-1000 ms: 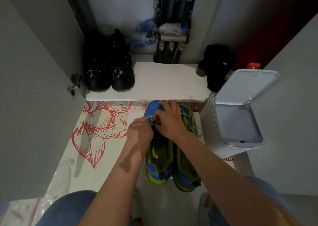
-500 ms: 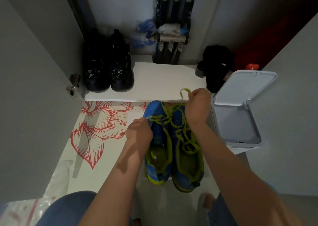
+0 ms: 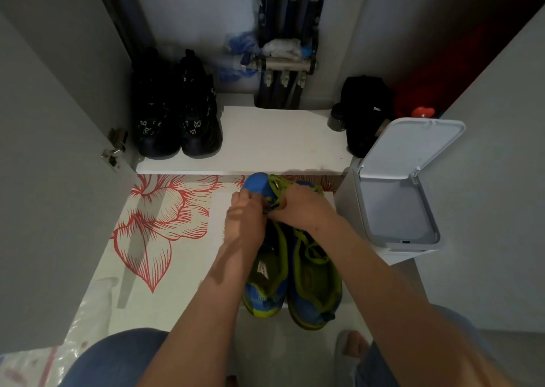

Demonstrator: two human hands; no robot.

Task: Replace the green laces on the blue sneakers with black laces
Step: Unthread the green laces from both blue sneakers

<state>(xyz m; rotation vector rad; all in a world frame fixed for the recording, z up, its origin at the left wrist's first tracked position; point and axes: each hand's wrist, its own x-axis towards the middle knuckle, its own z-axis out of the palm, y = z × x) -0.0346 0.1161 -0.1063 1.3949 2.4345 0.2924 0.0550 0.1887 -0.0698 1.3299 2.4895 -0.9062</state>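
While both forearms reach forward and down, the left hand and right hand come together, knuckles almost touching, over the toe end of the blue sneakers. Left-hand fingers curl down over the lacing of the left sneaker and grip it, and the right hand's fingertips pinch the green laces just beside them (which strand exactly, I cannot tell under the knuckles). More green lace lies loose across the right sneaker. The pair stands side by side on the floor, toes pointing away from the person, right at the front edge of the white shelf. It is tight on the right: the white bin, lid tipped up, sits just beside the right sneaker. Leftward there is room, the floral mat running out to the grey cabinet door. The count: two hands, two blue sneakers, two black shoes on the shelf, one bin.
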